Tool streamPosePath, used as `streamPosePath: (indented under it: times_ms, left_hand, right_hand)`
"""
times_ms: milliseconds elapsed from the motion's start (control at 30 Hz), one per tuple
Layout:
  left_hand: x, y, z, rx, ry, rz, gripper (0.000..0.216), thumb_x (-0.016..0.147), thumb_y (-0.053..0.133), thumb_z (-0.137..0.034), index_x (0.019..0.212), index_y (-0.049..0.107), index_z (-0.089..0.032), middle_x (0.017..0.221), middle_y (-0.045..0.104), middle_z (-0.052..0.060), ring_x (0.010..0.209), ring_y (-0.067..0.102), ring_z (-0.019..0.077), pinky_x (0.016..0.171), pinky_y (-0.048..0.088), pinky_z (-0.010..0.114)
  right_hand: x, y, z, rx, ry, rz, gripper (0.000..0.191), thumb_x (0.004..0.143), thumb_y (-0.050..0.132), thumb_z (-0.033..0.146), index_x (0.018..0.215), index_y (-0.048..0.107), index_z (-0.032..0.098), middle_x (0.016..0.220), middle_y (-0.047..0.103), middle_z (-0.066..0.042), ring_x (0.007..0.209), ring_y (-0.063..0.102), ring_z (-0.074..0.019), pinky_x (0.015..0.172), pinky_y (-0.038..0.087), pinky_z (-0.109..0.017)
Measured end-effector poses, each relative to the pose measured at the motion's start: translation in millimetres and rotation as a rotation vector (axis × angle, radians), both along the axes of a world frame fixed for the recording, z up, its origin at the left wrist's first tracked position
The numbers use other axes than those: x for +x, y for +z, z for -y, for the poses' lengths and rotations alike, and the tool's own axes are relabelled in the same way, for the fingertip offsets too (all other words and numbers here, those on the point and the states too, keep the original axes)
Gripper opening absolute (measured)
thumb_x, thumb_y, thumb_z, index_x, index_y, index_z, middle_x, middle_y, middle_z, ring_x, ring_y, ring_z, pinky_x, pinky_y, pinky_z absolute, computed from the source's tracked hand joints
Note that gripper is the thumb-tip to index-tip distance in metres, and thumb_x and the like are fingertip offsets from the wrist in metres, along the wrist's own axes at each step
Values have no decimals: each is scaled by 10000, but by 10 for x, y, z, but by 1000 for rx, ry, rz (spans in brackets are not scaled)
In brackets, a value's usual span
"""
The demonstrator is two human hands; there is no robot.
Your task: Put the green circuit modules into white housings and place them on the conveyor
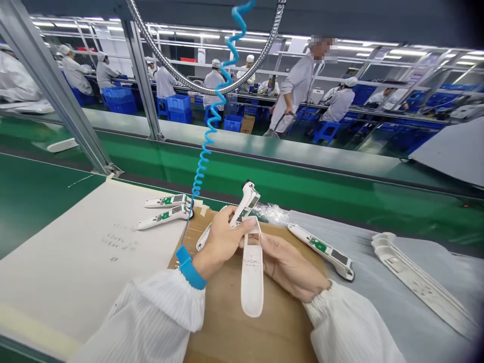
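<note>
Two grips are closed: your left grip [219,243] clenches a white gadget [246,202], your right grip [286,267] a white cover [252,287]; four bare gadgets [321,252] lie beside them.

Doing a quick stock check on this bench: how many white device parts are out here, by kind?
White device housings with green boards showing: 4
Partly hidden white housing: 1
White cover: 1
Long white moulded part: 1
Total: 7
</note>
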State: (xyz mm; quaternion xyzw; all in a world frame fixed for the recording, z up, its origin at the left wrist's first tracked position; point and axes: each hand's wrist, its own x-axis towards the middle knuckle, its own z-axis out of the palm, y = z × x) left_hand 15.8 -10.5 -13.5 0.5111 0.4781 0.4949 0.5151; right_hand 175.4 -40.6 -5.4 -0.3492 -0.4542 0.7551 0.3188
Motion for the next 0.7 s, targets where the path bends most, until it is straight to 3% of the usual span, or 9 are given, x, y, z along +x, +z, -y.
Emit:
streamPosePath:
  times_ms: [167, 267, 333, 433, 533, 600, 700]
  left_hand:
    - [-14, 23, -55, -108, -112, 218, 456, 858, 603, -613, 872, 548, -160, 612, 479, -49, 501, 389, 64, 475, 279, 203]
    - [-18, 80, -60, -199, -145, 236, 624, 926, 341, -704, 886, 597, -137, 530, 442, -40, 436, 317, 65, 447, 218, 214]
    - [-20, 119, -38, -196, -135, 151, 671, 949, 262, -687, 891, 637, -134, 554, 482, -16, 442, 361, 80, 454, 270, 227]
    - [1, 150, 41, -13, -78, -122, 471, 970, 413, -559, 1026, 683, -177, 831, 657, 39, 703, 587, 136, 659, 467, 259]
    - [48, 135, 134, 180, -91, -354, 335, 933, 577, -424, 1218, 653, -265, 1204, 671, 29, 1107, 598, 190, 994, 450, 309]
    - [77, 115, 172, 222, -129, -411, 356, 931, 591, -392, 1267, 634, -281, 1277, 654, 17, 1180, 579, 198, 1061, 420, 323]
    - [108, 120, 200, 234, -187, -413, 355, 943, 577, -387, 1275, 630, -273, 1276, 667, 10, 1164, 605, 194, 1039, 450, 311]
  right_hand:
    - [41, -76, -33, -92, -179, -111, 340, 860, 707, 483, 1045, 753, 201, 1056, 714, -64, 930, 621, -158, 798, 520, -249]
    - [116, -36, -42, -68, -330, -98, 361, 819, 746, 493, 1042, 753, 208, 1070, 719, -64, 986, 630, -196, 889, 533, -327]
    - [137, -35, -54, -10, -422, -84, 329, 821, 749, 477, 1005, 750, 203, 1090, 719, -65, 1024, 634, -216, 970, 512, -391]
    - [128, -63, -57, 70, -492, -121, 284, 826, 761, 422, 1027, 726, 225, 1084, 726, -46, 1034, 649, -216, 1033, 479, -435]
    - [97, -88, -41, 102, -507, -174, 355, 804, 789, 400, 1109, 696, 242, 1159, 719, -50, 1068, 652, -223, 1036, 473, -439]
    - [83, -97, -33, 106, -528, -177, 412, 775, 814, 408, 1126, 692, 232, 1196, 711, -65, 1094, 646, -234, 1036, 468, -435]
    - [78, -103, -35, 122, -553, -156, 450, 744, 834, 429, 1118, 697, 218, 1177, 722, -68, 1108, 639, -244, 1043, 455, -421]
